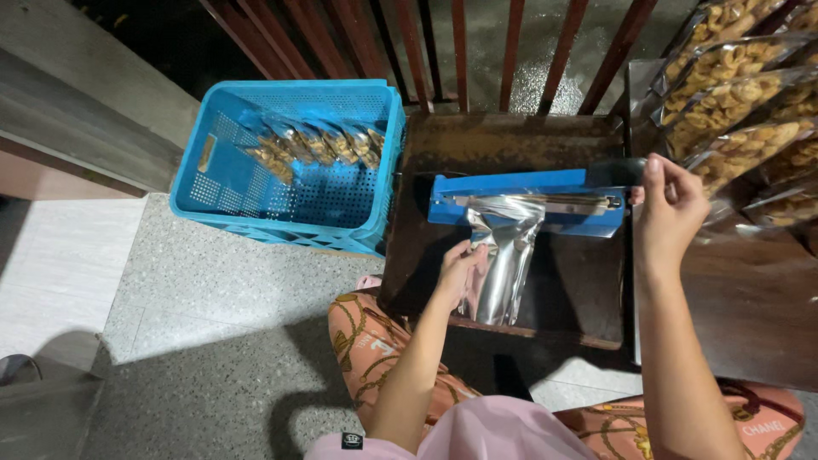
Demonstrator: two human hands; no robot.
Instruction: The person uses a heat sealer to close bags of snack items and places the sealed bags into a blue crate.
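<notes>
Left hand [460,273]: fingers loosely curled, gripping left edge of pouch [503,260]. Right hand [669,209]: closed on black handle [618,172] of blue sealer [528,200]. Pouch: silver foil, crinkled, top under sealer arm, body lying on dark table [579,290]. Blue crate [290,162], left, holds sealed snack bags [315,145]. More bags [741,94], right.

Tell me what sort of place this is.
Probably a home snack-packing spot on a porch floor: a blue heat sealer clamps a foil pouch, sealed packs fill a blue crate, and more snack bags lie by a wooden railing.
</notes>
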